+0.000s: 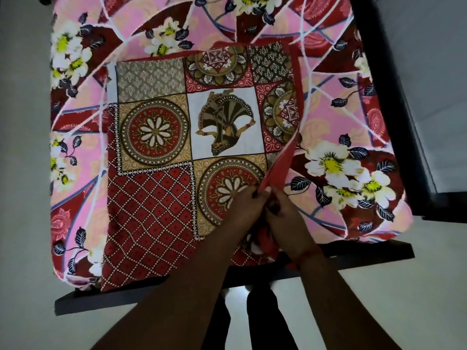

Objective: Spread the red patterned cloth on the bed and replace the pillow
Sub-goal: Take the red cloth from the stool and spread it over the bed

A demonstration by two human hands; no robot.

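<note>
The red patterned cloth (pixel 177 137), folded into a square with mandala and diamond panels, lies on the near middle of the bed (pixel 341 122), which is covered by a pink and maroon floral sheet. My left hand (pixel 242 205) and my right hand (pixel 285 215) meet at the cloth's near right corner. Both pinch its plain red edge, and the right side of the fold is lifted off the sheet. No pillow is in view.
The dark bed frame (pixel 252 274) runs along the near edge and up the right side (pixel 394 97). Pale floor lies to the left, right and below. My legs (pixel 252 322) in dark trousers stand against the near frame.
</note>
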